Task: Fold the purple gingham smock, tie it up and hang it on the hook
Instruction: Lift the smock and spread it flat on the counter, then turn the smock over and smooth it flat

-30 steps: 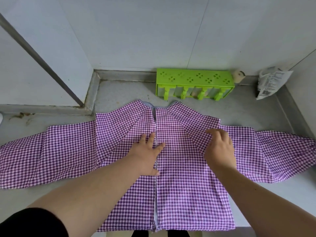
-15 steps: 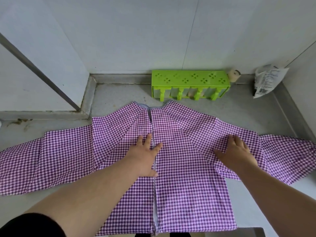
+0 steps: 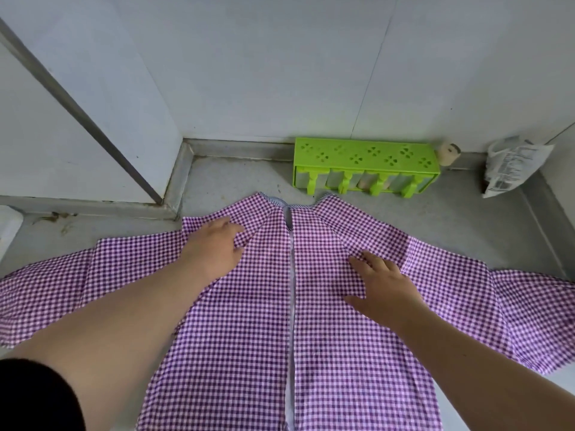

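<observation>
I have my left hand (image 3: 214, 253) on the smock (image 3: 289, 321) near its left shoulder, fingers bent and seemingly gathering a small ridge of cloth; I cannot tell whether it truly pinches it. My right hand (image 3: 384, 290) lies flat with fingers spread, pressing the right front panel and holding nothing. Under both hands the smock lies spread on the grey worktop (image 3: 236, 178), its open seam running between them and a sleeve stretching outward past each hand. I judge this to be the smoothing stage, with folding barely begun. Next I would bring the sleeves inward over the body, which needs one hand anchoring the middle. Beyond my hands, by the wall, sit a green rack (image 3: 364, 157) and a white bag (image 3: 513, 163). I see no hook.
</observation>
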`<control>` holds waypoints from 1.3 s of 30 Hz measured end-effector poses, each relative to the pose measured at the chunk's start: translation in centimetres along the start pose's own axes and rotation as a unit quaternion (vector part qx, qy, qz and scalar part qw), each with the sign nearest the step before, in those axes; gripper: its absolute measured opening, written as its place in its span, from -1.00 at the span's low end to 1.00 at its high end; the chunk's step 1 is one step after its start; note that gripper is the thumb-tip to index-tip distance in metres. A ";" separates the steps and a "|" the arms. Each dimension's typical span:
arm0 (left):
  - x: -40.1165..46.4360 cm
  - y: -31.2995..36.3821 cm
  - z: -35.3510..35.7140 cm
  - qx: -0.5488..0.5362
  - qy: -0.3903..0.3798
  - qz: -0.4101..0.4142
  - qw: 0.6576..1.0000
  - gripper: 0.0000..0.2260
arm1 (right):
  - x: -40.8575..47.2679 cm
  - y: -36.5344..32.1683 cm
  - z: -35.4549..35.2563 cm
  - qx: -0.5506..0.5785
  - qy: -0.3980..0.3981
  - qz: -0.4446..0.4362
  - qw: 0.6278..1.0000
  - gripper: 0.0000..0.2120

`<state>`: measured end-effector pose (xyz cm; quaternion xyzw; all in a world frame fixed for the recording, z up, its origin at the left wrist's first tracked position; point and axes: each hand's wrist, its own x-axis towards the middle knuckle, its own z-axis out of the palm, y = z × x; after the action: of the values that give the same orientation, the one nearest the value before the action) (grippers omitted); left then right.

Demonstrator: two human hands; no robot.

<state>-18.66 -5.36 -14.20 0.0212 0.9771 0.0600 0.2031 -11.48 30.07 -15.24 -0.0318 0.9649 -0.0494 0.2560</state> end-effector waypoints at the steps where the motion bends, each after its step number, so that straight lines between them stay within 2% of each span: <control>1: 0.5 -1.2 -0.3 -0.021 -0.005 -0.036 0.999 -0.40 | 0.1 0.1 -0.2 -0.003 -0.002 0.000 1.000 -0.17; 5: 2.2 -3.8 -1.1 -0.082 -0.036 -0.120 0.989 -0.18 | 2.2 0.2 -2.2 0.046 0.050 0.032 0.997 -0.62; 6: 2.4 -3.8 -1.1 -0.070 -0.041 -0.131 0.988 -0.11 | 2.9 0.3 -2.9 0.058 0.065 0.045 0.995 -0.65; 10: 3.4 -3.5 -1.4 0.010 -0.060 -0.148 0.987 0.03 | 5.7 1.2 -4.3 0.093 0.049 0.105 0.989 -0.32; 13: 4.1 -3.5 -1.2 0.024 -0.067 -0.139 0.988 -0.13 | 7.2 1.9 -4.7 0.109 0.021 0.107 0.988 -0.10; 16: 3.6 -2.8 -1.3 0.063 -0.083 -0.081 0.991 -0.37 | 7.4 1.9 -4.4 0.132 0.014 0.132 0.982 -0.07; 18: 2.8 -2.0 -1.6 0.103 -0.078 -0.042 0.991 -0.57 | 6.9 1.5 -4.2 0.147 0.010 0.148 0.978 -0.19; 19: 2.4 -1.7 -1.7 0.122 -0.069 -0.029 0.990 -0.60 | 6.6 1.5 -4.0 0.163 0.010 0.153 0.975 -0.29; 22: 1.1 -0.5 -2.0 0.153 -0.064 -0.011 0.986 -0.55 | 5.2 1.2 -3.3 0.153 -0.003 0.147 0.977 -0.57; 25: -0.3 0.3 -2.6 0.057 -0.099 -0.025 0.993 -0.49 | 3.8 1.2 -2.7 0.145 -0.016 0.146 0.978 -0.63; 29: -2.5 1.3 -4.5 -0.025 -0.122 -0.033 0.992 -0.59 | 2.1 1.1 -3.9 0.211 -0.034 0.172 0.962 -0.84; 34: -5.1 1.5 -7.8 -0.129 -0.098 -0.062 0.985 -0.65 | 0.0 1.5 -6.4 0.278 0.000 0.178 0.944 -0.84; 39: -7.8 2.2 -11.4 -0.208 -0.106 -0.061 0.970 -0.67 | -1.2 1.9 -8.7 0.408 0.014 0.186 0.894 -0.92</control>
<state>-15.98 -4.98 -0.47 -0.0748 0.9155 0.2468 0.3088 -14.83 32.70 -7.37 0.2558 0.8516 -0.3911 0.2376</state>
